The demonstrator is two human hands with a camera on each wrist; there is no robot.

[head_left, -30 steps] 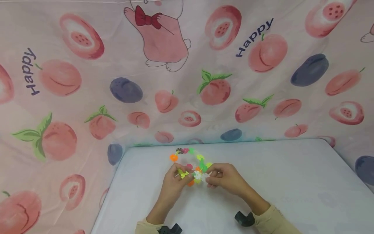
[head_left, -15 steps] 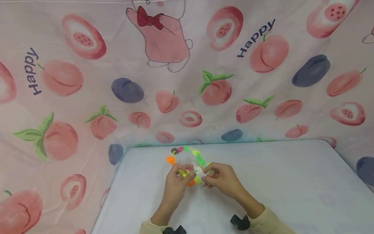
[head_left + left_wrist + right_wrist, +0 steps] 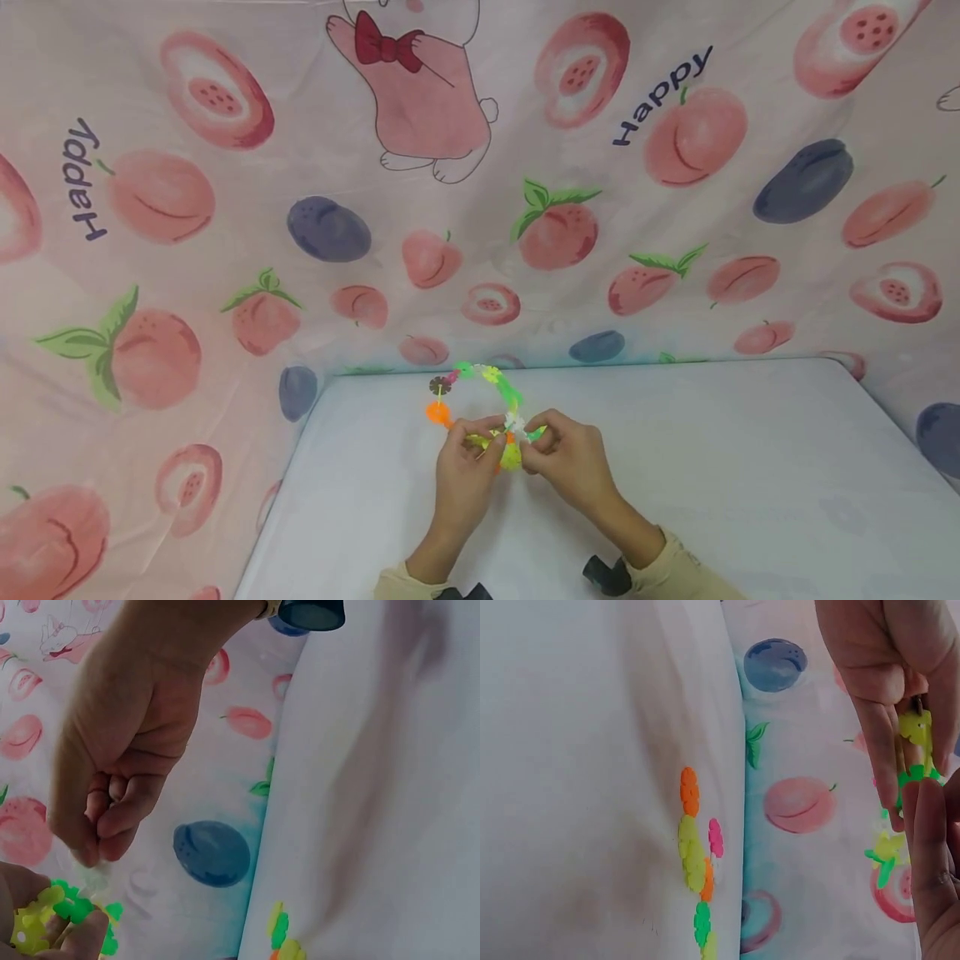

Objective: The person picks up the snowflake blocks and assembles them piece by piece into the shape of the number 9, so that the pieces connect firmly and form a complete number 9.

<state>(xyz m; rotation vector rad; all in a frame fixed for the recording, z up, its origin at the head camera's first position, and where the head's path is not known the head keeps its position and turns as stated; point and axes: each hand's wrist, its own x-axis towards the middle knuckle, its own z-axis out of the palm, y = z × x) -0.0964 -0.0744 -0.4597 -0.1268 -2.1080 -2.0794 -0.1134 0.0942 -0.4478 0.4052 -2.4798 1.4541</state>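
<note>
A looped chain of colourful plastic snowflake discs rises past my hands in the head view, with an orange disc [image 3: 438, 412], a dark brown disc [image 3: 440, 385] and green discs [image 3: 510, 392] along it. My left hand [image 3: 463, 479] pinches its yellow and green discs [image 3: 71, 904] between thumb and fingers. Close by on the right, my right hand [image 3: 576, 462] pinches a white snowflake disc [image 3: 514, 422], largely covered by the fingertips in the wrist views. The fingertips of both hands nearly meet at the white disc.
Several more discs lie on the white table [image 3: 712, 467] below the hands, among them a yellow disc [image 3: 691, 853], a pink disc [image 3: 716, 836] and a green disc [image 3: 702, 922]. Behind the table hangs a fruit-print cloth [image 3: 480, 208].
Both hands have drawn closer together, the left moving right and the right moving left. The chain's loop has swung up and stands higher at the far side.
</note>
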